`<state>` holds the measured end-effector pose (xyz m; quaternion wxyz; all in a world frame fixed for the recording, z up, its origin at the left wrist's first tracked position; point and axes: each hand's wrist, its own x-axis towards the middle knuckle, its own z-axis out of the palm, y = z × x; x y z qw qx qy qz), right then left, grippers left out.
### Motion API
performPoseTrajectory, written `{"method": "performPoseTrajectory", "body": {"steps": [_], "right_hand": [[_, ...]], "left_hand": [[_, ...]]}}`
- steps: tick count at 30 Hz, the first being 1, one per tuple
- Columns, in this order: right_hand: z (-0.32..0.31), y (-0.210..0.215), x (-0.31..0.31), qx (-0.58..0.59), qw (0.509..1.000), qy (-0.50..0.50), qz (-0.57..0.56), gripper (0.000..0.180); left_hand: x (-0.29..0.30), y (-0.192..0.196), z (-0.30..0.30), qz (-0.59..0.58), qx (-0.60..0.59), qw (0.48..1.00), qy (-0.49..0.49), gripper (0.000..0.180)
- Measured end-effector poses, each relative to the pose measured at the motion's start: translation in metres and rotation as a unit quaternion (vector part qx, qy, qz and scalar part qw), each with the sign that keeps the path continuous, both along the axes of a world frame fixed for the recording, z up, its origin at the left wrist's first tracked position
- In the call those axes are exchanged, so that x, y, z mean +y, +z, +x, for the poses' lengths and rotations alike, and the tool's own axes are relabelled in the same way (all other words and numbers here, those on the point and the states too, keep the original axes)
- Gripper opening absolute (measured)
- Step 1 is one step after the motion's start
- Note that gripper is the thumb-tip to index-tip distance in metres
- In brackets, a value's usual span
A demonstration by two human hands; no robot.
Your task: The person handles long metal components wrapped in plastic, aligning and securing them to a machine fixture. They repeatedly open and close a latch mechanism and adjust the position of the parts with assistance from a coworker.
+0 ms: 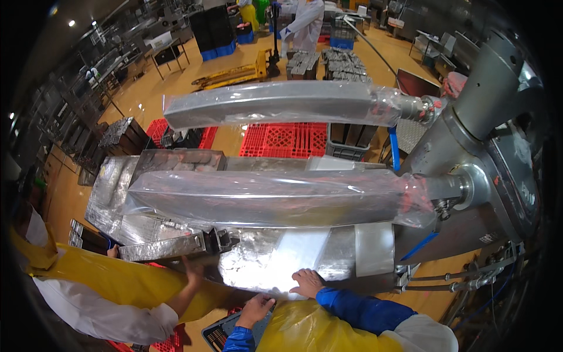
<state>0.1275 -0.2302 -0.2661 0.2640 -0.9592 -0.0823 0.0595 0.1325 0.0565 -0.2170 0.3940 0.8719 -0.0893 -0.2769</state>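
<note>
My right hand (pixel 308 283) rests with its fingers apart on the near end of a translucent plastic sheet (pixel 300 246), which lies on the metal table (pixel 243 267). My left hand (pixel 255 310) is at the table's near edge, left of the sheet. Its fingers are curled toward the thumb, and what they hold, if anything, is hidden. Beyond both hands a long metal tube wrapped in clear plastic (pixel 270 199) spans the table. To the left, a co-worker in a yellow apron has hands at a long metal mould (pixel 161 247).
A second wrapped tube (pixel 270 104) runs farther back, and both join a large metal machine (pixel 463 135) at right. A stack of pale sheets (pixel 375 249) lies at the table's right. Red pallets (pixel 281 139) and a yellow pallet jack (pixel 231 76) stand behind.
</note>
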Motion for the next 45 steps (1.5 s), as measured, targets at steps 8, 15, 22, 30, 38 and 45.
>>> {"method": "performPoseTrajectory", "body": {"steps": [8,15,22,30,38,45], "right_hand": [[0.008,-0.022,-0.003,0.049,0.998,0.033,-0.011,0.019],[0.045,0.064,-0.041,0.095,0.953,-0.070,0.280,0.016],[0.032,0.119,-0.110,0.035,0.956,-0.070,0.281,0.020],[-0.053,0.145,-0.270,-0.157,0.688,-0.273,0.654,0.043],[-0.050,0.314,-0.243,-0.191,0.776,-0.232,0.554,0.043],[-0.040,0.308,-0.237,-0.216,0.745,-0.223,0.591,0.037]], "left_hand": [[0.016,0.043,-0.002,-0.078,0.055,0.992,0.081,0.039],[-0.074,0.030,0.035,0.024,0.081,0.966,0.243,0.069],[-0.170,0.066,0.058,-0.243,-0.033,0.936,0.251,0.018],[-0.174,0.107,0.069,-0.359,-0.070,0.878,0.308,0.019],[-0.228,0.192,0.099,-0.349,-0.165,0.887,0.254,0.014],[-0.245,0.223,0.106,-0.388,-0.215,0.860,0.253,0.017]]}}
